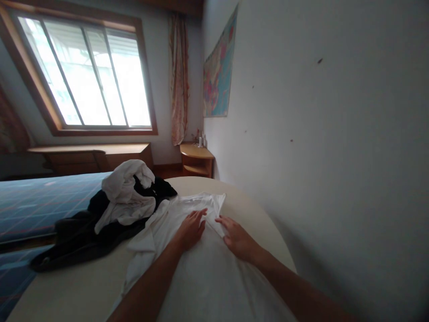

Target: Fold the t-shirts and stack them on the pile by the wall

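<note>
A white shirt lies spread over the round table, its far end creased into folds. My left hand rests on the upper part of the shirt, fingers stretched out and pointing right. Close by on the right, my right hand touches a folded edge of the same cloth, with thumb and fingers apart. A small gap separates the two hands. To the left is a heap of dark clothes with a crumpled white garment on top.
The round cream table curves close to the white wall on the right. On the left is a blue checked bed. Beyond stand a desk under the window and a small corner shelf.
</note>
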A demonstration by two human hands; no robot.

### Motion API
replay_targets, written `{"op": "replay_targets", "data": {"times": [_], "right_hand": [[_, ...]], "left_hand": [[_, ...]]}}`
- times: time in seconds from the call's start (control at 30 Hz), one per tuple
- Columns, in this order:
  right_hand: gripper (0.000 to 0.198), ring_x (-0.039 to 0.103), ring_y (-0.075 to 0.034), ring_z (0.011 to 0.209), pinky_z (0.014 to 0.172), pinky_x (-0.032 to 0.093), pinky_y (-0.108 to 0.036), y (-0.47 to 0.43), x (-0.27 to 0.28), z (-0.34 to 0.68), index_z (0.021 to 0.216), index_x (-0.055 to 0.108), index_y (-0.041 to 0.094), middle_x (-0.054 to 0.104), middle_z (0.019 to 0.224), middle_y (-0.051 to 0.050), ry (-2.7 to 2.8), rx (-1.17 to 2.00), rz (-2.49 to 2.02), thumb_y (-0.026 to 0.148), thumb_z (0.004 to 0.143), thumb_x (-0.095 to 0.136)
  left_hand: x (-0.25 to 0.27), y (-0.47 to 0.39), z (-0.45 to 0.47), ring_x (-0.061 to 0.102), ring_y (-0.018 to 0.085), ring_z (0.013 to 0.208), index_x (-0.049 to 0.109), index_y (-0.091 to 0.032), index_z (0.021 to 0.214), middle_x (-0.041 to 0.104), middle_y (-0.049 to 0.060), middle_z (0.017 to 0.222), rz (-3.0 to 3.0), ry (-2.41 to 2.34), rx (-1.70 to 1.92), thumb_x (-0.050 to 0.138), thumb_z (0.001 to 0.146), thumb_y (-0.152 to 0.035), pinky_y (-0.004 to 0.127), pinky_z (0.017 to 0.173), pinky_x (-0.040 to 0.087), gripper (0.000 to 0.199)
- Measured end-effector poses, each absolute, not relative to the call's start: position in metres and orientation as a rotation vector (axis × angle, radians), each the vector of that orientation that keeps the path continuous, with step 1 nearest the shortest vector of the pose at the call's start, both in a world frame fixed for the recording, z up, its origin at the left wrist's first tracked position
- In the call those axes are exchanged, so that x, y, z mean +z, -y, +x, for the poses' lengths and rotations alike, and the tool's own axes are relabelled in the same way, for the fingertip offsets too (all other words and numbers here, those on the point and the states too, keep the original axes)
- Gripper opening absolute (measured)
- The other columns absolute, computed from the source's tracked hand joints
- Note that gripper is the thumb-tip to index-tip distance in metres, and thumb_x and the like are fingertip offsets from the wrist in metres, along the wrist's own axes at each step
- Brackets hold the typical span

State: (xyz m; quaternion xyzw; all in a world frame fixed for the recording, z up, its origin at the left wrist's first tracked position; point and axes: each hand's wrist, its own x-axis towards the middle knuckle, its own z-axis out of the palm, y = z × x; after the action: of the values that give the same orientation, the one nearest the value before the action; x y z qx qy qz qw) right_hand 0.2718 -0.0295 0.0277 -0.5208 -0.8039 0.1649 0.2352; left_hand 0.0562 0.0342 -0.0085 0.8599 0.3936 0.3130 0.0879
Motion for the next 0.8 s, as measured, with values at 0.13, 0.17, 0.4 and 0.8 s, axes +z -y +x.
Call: {"op": "replay_targets", "data": {"times": [0.13, 0.17, 0.4, 0.8], "right_hand": [[0.08, 0.035, -0.023, 0.145, 0.121, 0.025, -0.043, 0.045, 0.015, 0.259, 0.145, 0.046, 0.013, 0.04, 0.156, -0.015, 2.328, 0.61, -1.361, 0.002, 0.066, 0.048], [0.081, 0.035, -0.024, 0.145, 0.121, 0.026, -0.042, 0.049, 0.016, 0.259, 0.146, 0.045, 0.012, 0.04, 0.155, -0.015, 2.342, 0.635, -1.348, 0.003, 0.066, 0.049], [0.05, 0.059, -0.03, 0.117, 0.102, 0.045, -0.041, 0.081, 0.045, 0.265, 0.124, 0.06, 0.014, 0.065, 0.123, -0.016, 2.315, 0.413, -1.772, 0.018, 0.074, 0.058], [0.035, 0.068, -0.022, 0.093, 0.084, 0.048, -0.03, 0.107, 0.089, 0.248, 0.124, 0.062, 0.023, 0.072, 0.105, -0.008, 2.08, 0.668, -1.633, 0.027, 0.09, 0.057]], "left_hand": [[-0.005, -0.031, 0.055, 0.058, 0.022, 0.114, 0.038, -0.024, 0.148, 0.065, 0.007, 0.123, 2.561, -1.167, 0.964, 0.039, 0.099, -0.023, 0.04, 0.104, 0.045, 0.05], [-0.003, -0.031, 0.055, 0.058, 0.022, 0.112, 0.037, -0.025, 0.149, 0.065, 0.007, 0.122, 2.574, -1.167, 0.954, 0.038, 0.099, -0.024, 0.041, 0.102, 0.045, 0.05], [-0.002, -0.03, 0.057, 0.057, 0.023, 0.114, 0.058, -0.023, 0.134, 0.064, 0.009, 0.125, 2.631, -1.18, 0.876, 0.035, 0.102, -0.027, 0.04, 0.104, 0.045, 0.04], [0.01, -0.05, 0.059, 0.058, 0.02, 0.121, 0.064, -0.021, 0.126, 0.066, 0.006, 0.129, 2.453, -1.412, 0.922, 0.022, 0.105, -0.034, 0.037, 0.108, 0.042, 0.048]]}}
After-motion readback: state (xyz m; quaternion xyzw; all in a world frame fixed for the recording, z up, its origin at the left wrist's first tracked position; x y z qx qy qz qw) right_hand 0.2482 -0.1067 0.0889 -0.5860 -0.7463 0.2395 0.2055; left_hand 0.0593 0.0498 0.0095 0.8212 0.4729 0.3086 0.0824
